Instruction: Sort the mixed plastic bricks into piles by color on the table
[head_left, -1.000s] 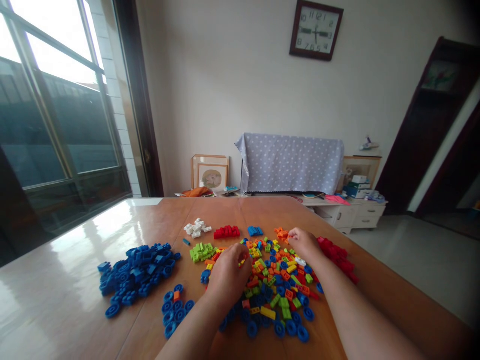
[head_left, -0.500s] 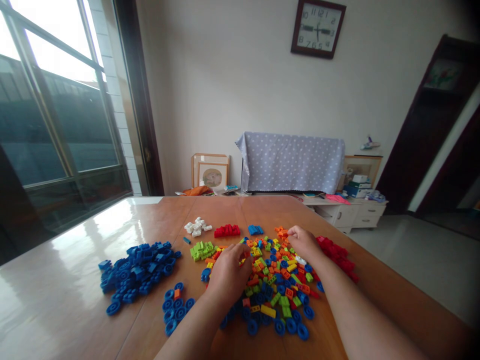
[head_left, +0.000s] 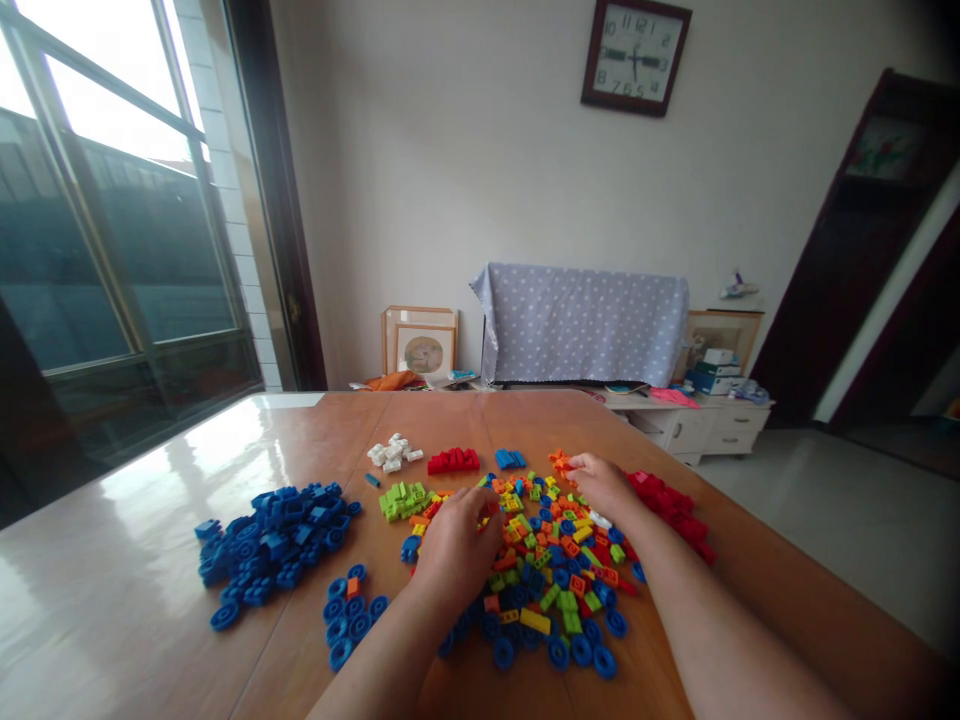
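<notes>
My left hand (head_left: 463, 545) rests over the left part of a mixed heap of toy bricks (head_left: 536, 560), its fingers curled inward. Whatever those fingers hold, if anything, is hidden. At the heap's far right edge, my right hand (head_left: 601, 487) is closed, fingertips together against a small group of orange bricks (head_left: 559, 461); an orange brick appears to be at the fingertips. Lime green bricks (head_left: 403, 501) lie just left of my left hand. A pile of red bricks (head_left: 671, 508) sits to the right, partly behind my right hand and forearm.
Blue bricks (head_left: 274, 540) form a large pile at left, with blue wheels (head_left: 358, 626) nearer me. White bricks (head_left: 393, 453), a red row (head_left: 453, 460) and blue bricks (head_left: 510, 459) stand along the far side. A cabinet (head_left: 712, 430) is beyond the wooden table (head_left: 187, 660).
My right hand has shifted slightly left, closer to the orange bricks, its fingers lower. My left hand has stayed almost where it was.
</notes>
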